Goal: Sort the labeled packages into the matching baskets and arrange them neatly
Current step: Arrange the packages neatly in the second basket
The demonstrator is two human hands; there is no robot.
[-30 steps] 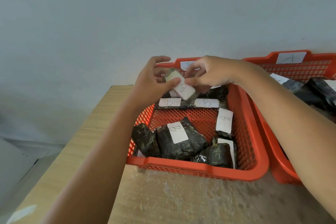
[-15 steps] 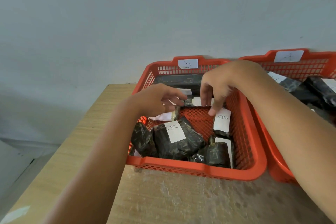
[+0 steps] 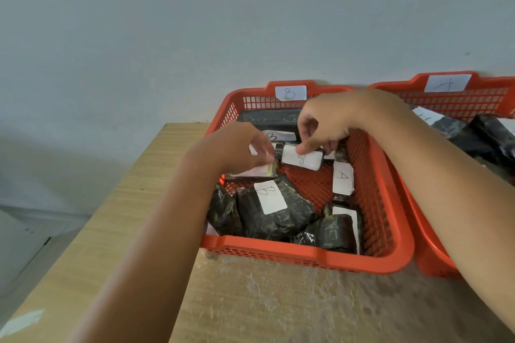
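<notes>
B basket (image 3: pixel 390 259) on the tabletop (image 3: pixel 278 309) holds dark wrapped packages with white labels. Right hand (image 3: pixel 328 122) grip pinches the top edge of a white-labeled package (image 3: pixel 302 160), fingers pressed together on it. Left hand (image 3: pixel 237 147) grip closes on another package (image 3: pixel 250 174) just left of that. Near side of both grips: B-labeled package (image 3: pixel 270 211). Right of the right grip: label reading A (image 3: pixel 343 178) inside the B basket. A basket (image 3: pixel 434 262) touches on the right, also holding dark packages.
</notes>
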